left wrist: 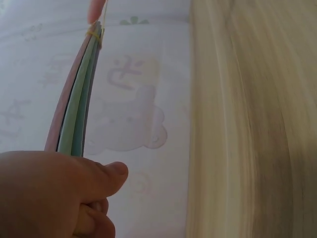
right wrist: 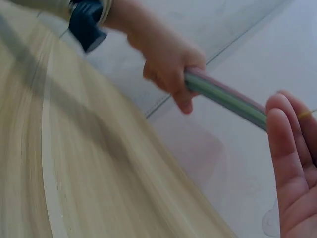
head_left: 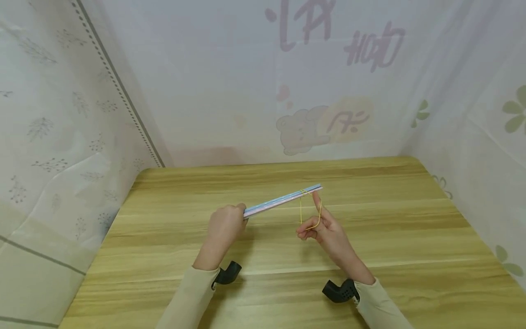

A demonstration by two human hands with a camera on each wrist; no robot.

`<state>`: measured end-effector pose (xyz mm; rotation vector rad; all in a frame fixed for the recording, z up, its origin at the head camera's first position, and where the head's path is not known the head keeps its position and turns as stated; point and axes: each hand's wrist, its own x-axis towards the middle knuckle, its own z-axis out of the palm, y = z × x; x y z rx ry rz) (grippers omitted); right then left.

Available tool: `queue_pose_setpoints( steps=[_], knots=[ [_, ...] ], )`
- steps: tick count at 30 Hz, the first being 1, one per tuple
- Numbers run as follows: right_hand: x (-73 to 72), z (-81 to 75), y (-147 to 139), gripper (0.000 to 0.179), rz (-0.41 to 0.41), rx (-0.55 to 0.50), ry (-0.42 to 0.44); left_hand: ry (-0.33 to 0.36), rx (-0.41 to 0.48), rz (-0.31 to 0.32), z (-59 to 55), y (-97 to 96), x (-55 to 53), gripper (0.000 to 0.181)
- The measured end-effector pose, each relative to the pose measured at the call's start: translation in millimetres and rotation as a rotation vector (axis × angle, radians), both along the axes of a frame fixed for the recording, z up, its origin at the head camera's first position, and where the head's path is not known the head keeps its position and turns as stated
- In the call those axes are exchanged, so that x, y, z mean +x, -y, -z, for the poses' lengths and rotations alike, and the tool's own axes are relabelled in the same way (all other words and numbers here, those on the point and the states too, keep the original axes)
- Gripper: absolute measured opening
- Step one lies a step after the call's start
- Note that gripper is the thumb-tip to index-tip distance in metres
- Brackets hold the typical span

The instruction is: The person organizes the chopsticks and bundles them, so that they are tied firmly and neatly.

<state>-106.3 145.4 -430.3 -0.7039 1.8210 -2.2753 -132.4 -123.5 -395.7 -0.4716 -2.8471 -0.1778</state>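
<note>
My left hand (head_left: pixel 225 225) grips the near end of a bundle of long, slim pastel sticks (head_left: pixel 279 200). In the left wrist view, pink, green and teal lengths of the bundle (left wrist: pixel 74 109) rise from the fist. A thin yellow rubber band (head_left: pixel 301 210) loops round the bundle's far end and stretches down to my right hand (head_left: pixel 328 230). The right index finger points up, its tip close to that end, while the other fingers bend in with the band hooked over them. Part of the band (right wrist: pixel 306 114) crosses a finger in the right wrist view.
Below both hands lies a wood-grain table (head_left: pixel 263 283). A pale printed curtain (head_left: pixel 222 91) hangs behind it, with more printed cloth at both sides. Each wrist wears a black camera mount (head_left: pixel 341 291).
</note>
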Motion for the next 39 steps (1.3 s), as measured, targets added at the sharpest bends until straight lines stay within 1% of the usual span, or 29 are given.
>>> queue_pose_setpoints(
  steps=[4,6,9,11,14,17,19,22,26,29,34,39],
  knots=[
    [-2.9,-3.2,1,0.058,0.013,-0.172,0.117,-0.026,-0.005,-0.006,0.6,0.8,-0.8,0.022],
    [-5.3,-4.5,0,0.056,0.024,-0.263,0.184,-0.047,-0.004,0.003,1.5,1.4,-0.6,0.023],
    [-9.1,-4.7,-5,0.047,0.013,-0.395,0.278,-0.092,-0.014,0.032,3.1,2.3,-0.6,0.026],
    [-11.0,-4.1,-10,0.046,-0.012,-0.450,0.325,-0.127,-0.023,0.063,4.6,3.5,-0.6,0.027],
    [-12.5,-3.0,-16,0.051,-0.069,-0.480,0.345,-0.177,-0.040,0.111,6.4,5.8,-1.3,0.027],
    [-12.8,-3.4,-21,0.055,-0.109,-0.462,0.322,-0.206,-0.060,0.156,7.8,8.3,-2.6,0.027],
    [-13.0,-4.6,-23,0.055,-0.111,-0.430,0.306,-0.217,-0.075,0.183,7.9,9.5,-3.0,0.027],
    [-12.7,-8.7,-23,0.048,-0.056,-0.319,0.313,-0.242,-0.094,0.216,8.4,10.6,-3.4,0.028],
    [-12.3,-15.4,-19,0.026,0.075,-0.101,0.380,-0.276,-0.100,0.247,8.0,10.2,-3.0,0.029],
    [-12.7,-18.9,-15,0.014,0.140,0.008,0.435,-0.274,-0.106,0.253,7.8,9.1,-2.2,0.029],
    [-12.0,-20.3,-12,0.012,0.192,0.073,0.468,-0.227,-0.133,0.236,9.3,8.4,-0.8,0.030],
    [-10.9,-18.1,-11,0.007,0.240,0.056,0.458,-0.212,-0.120,0.232,10.0,7.9,-0.9,0.028]
  ],
)
